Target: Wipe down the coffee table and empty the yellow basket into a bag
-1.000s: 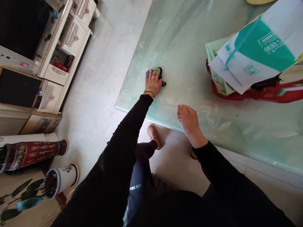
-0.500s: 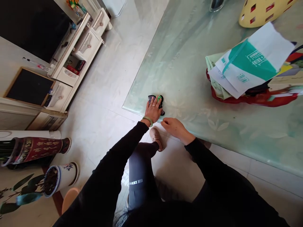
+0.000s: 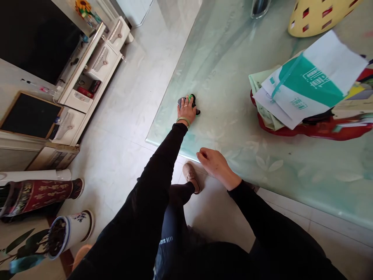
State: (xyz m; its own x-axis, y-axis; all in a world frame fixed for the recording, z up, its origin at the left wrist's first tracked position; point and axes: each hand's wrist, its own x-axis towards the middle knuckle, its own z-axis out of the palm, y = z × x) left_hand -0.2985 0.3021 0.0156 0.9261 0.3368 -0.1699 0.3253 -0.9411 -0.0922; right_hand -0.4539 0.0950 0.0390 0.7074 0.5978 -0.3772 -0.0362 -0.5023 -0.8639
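A bunched dark cloth (image 3: pixel 193 102) with green and grey-purple patches lies on the corner part of the glass-like table top (image 3: pixel 227 77). My left hand (image 3: pixel 188 109) holds it against the surface, palm down, fingers stretched over it. Much of the cloth is hidden beneath that hand. My right hand (image 3: pixel 214 161) is curled into a loose fist by the table's near edge, apart from the cloth, with nothing visible in it.
A red basket (image 3: pixel 279 130) piled with papers and a green-and-white paper bag (image 3: pixel 313 77) stands to the right. Beyond are a yellow perforated container (image 3: pixel 317 19) and a clear glass (image 3: pixel 260 7). Potted plants (image 3: pixel 68 233) and a white TV cabinet (image 3: pixel 99 58) are at left.
My left hand has slid the cloth away from the near edge, farther up the table. My right hand stays closed near the edge. The view has shifted slightly.
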